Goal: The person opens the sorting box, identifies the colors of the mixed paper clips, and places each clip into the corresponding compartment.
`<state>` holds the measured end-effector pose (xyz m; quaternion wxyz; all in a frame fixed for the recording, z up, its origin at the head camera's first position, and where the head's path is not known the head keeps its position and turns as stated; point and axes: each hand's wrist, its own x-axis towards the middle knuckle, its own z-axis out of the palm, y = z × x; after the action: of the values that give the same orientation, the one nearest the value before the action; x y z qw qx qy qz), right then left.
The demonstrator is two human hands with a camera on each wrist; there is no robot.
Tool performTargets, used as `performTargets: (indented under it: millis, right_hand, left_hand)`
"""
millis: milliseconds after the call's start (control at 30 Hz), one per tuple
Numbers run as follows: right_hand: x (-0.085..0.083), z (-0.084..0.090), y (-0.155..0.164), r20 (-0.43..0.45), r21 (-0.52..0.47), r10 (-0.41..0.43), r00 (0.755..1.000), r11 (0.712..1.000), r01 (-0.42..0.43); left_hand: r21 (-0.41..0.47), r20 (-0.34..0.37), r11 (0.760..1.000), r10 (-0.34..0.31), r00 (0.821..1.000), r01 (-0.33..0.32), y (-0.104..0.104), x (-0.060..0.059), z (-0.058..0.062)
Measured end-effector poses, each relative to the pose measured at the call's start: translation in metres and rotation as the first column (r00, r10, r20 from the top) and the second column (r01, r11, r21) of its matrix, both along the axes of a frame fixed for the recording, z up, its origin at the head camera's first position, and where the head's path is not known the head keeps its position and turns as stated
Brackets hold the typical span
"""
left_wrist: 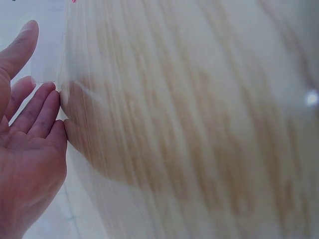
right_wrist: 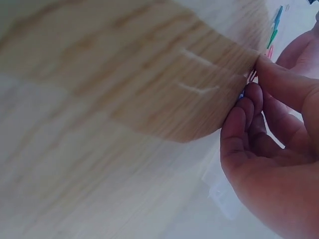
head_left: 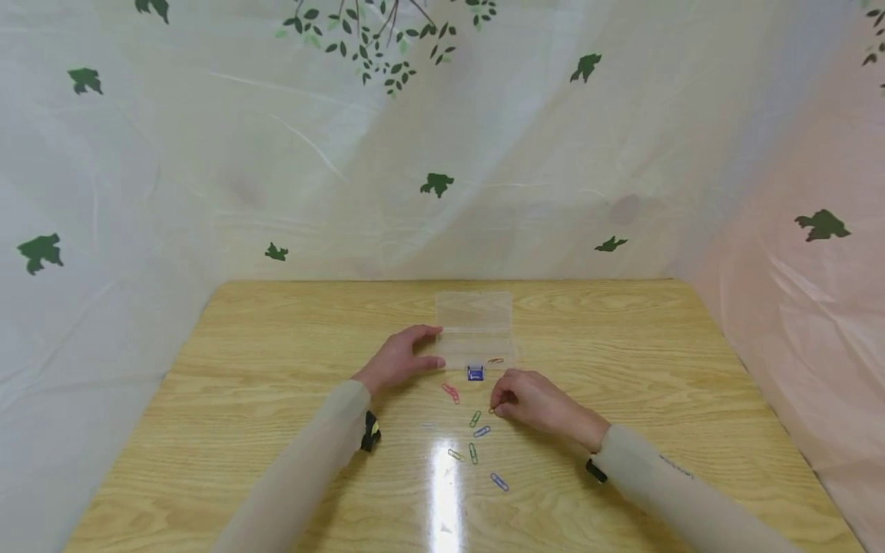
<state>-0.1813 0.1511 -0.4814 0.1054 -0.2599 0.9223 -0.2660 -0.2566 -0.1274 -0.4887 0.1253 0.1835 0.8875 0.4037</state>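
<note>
A clear plastic box (head_left: 473,342) lies with its lid (head_left: 473,309) folded back, a reddish-orange paper clip (head_left: 495,360) inside it. My left hand (head_left: 401,357) is at the box's left side, thumb and fingers apart, fingertips touching or very near its edge; the left wrist view shows the fingers extended. Just in front of the box, my right hand (head_left: 532,399) pinches a paper clip (right_wrist: 252,75) between thumb and fingertips, close to the tabletop. Most of that clip is hidden by the fingers.
A small blue label or clasp (head_left: 475,373) shows at the box's front edge. Loose paper clips lie before it: pink (head_left: 451,392), green (head_left: 475,418), blue (head_left: 482,432), yellow (head_left: 455,455) and others. Printed cloth (head_left: 346,192) hangs behind the wooden table (head_left: 242,430).
</note>
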Motion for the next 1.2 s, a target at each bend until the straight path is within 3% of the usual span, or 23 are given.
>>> performTargets:
  millis: [233,600,1200]
  right_hand:
    - [0.002,0.002,0.000,-0.004,0.000,0.027,1.000,1.000,-0.027]
    - [0.005,0.005,0.005,0.092,-0.147,0.000,0.996,0.989,0.014]
    - [0.009,0.016,0.012,-0.029,-0.224,-0.155,0.988,0.964,0.145]
  left_hand:
    - [-0.004,-0.003,1.000,-0.005,1.000,0.005,0.000,0.000,0.001]
    - [-0.012,0.020,1.000,-0.009,1.000,0.009,-0.001,0.000,0.005]
    - [0.002,0.005,1.000,-0.028,1.000,0.028,-0.003,-0.002,0.005]
